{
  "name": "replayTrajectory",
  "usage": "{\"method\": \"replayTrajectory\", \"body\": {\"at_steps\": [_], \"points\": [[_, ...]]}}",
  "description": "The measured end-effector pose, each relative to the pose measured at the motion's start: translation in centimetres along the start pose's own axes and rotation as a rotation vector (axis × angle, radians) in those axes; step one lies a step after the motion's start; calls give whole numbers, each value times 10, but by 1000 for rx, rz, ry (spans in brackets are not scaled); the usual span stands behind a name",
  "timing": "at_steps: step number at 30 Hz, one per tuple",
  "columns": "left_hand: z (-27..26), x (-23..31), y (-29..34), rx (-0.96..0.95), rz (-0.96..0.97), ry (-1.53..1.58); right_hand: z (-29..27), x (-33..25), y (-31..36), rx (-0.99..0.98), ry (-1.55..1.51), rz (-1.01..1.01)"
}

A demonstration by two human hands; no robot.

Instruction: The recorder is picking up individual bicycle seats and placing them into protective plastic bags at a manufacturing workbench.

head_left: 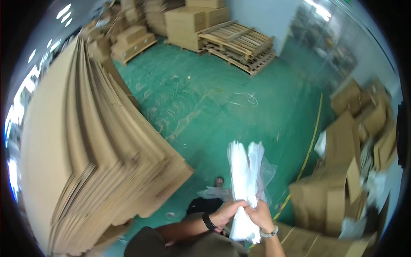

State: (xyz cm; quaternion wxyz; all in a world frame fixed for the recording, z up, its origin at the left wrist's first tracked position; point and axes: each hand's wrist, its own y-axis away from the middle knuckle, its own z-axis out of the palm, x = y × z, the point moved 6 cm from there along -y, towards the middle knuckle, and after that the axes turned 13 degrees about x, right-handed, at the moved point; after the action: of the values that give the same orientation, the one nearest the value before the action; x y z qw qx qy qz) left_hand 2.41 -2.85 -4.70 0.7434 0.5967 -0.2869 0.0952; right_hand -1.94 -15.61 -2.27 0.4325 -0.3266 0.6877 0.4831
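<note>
Hands (pixel 260 214) hide the middle of the blurred white bundle (pixel 239 171)

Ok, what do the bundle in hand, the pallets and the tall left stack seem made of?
Bundle: probably plastic film, shiny white, with a see-through right edge. Pallets: likely bare wood, matte, judging by pale slats. Stack: apparently cardboard, matte brown, in thin layers.

Stacked cardboard sheets (pixel 122 132) fill the left; over at the far side, wooden pallets (pixel 234 35) lie beside brown boxes (pixel 184 25); cartons (pixel 314 198) crowd the right beyond a yellow line (pixel 317 122).
</note>
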Motion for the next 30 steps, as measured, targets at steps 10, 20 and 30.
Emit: {"method": "replayTrajectory", "body": {"at_steps": [10,20,30], "points": [[253,452,-353,-219,443,202,-263,-168,-524,244,348,-82],[92,705,-562,199,154,782,-80,-324,-930,-529,514,-345],[-186,888,-664,540,183,1319,249,-453,-1166,-1055,760,-314]]}}
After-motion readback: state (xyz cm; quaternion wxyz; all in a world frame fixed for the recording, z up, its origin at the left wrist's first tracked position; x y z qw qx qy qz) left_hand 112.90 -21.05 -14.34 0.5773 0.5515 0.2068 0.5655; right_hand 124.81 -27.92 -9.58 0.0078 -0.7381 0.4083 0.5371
